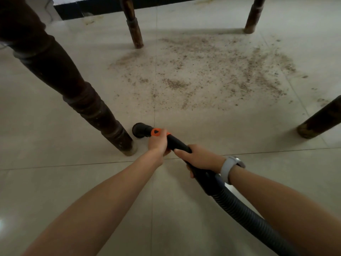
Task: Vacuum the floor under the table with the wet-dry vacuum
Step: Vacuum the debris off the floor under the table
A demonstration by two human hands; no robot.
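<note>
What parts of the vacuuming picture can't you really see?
All in the head view:
- The vacuum's body: the hose runs off the bottom edge.
- The table top: only the table legs show, cut off by the top and right edges.
- The nozzle mouth: it faces away, so contact with the floor is unclear.
- What the dirt is: specks too small.
- Fingers of the left hand and right hand: partly hidden round the wand.

Pale tiled floor fills the frame, four dark turned table legs ringing it, black baseboard along the top edge.
</note>
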